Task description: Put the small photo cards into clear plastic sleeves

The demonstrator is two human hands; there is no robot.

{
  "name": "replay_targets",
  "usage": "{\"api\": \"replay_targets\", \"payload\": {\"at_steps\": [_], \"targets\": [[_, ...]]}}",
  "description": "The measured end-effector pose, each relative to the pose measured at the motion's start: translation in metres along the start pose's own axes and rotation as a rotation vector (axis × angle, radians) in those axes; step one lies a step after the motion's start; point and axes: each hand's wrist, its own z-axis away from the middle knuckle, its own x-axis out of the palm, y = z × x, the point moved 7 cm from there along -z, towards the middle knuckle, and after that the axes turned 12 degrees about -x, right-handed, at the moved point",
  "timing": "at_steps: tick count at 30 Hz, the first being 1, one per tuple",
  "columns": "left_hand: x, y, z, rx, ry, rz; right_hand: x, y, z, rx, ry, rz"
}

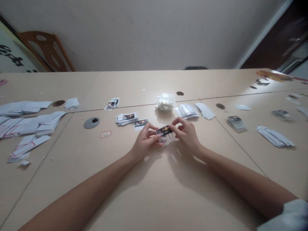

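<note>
Between my hands, above the table's middle, is a small clear plastic case (167,138) with a row of dark, thin hook-like pieces inside. A black printed card (164,130) with an orange and white picture lies along its upper part; whether it is stuck down I cannot tell. My left hand (143,141) grips the left end, thumb in front and fingers behind. At the right end, my right hand (187,134) pinches the card and case between thumb and index finger. Just beyond my left hand are a printed card (141,124) and a pile of similar cards (126,118).
Clear cases (165,102) are stacked behind my hands, beside white cards (188,111) and blank strips (205,111). Filled cases (236,123) and a strip pile (275,136) lie right. Many paper stacks (29,123) cover the left. A grey cable cover (91,123) sits nearby.
</note>
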Motion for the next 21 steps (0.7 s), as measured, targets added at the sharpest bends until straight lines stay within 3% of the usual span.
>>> {"api": "replay_targets", "payload": {"at_steps": [21], "targets": [[0.0014,0.0009,0.0004,0.017,-0.001,-0.016,0.0020,0.0032,0.0008,0.021,0.000,0.021]]}}
